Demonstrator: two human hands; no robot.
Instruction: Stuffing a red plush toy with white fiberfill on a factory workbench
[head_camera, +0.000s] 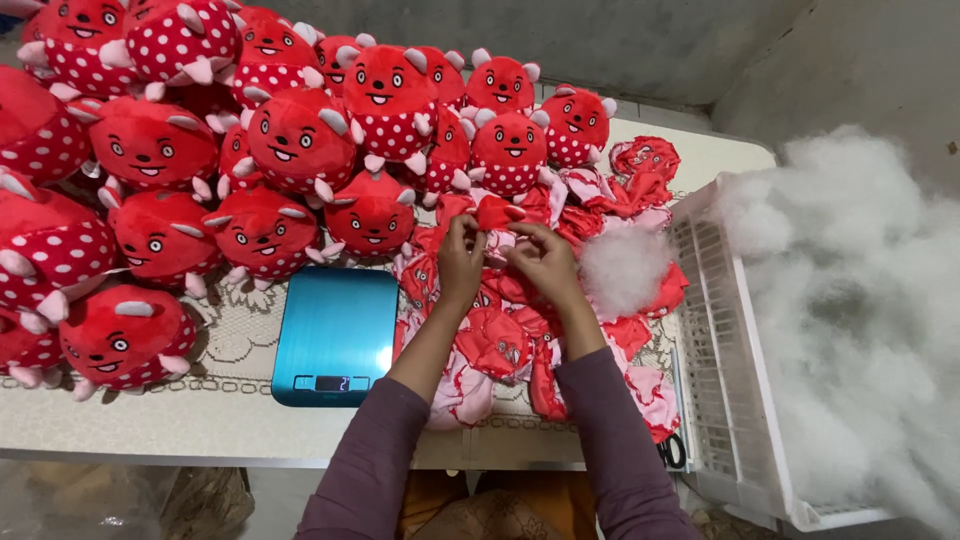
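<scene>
Two hands, the left hand (460, 262) and right hand (545, 262), pinch shut on one unstuffed red toy skin (493, 213) above the heap of empty skins (520, 340) at the table's (150, 420) middle. A wad of white stuffing (622, 268) lies just right. Stuffed red plush toys (300, 140) crowd the left and far edges; a blue kitchen scale (335, 335) sits near the front edge, a white crate (730, 400) of fibre at the right end.

Two forearms in dark purple sleeves reach up from the bottom edge and angle toward each other. The left hand (461, 258) and right hand (545, 262) meet close together, backs facing up. On both hands the fingers curl inward, fingertips pinched in a tight grip near one another.
</scene>
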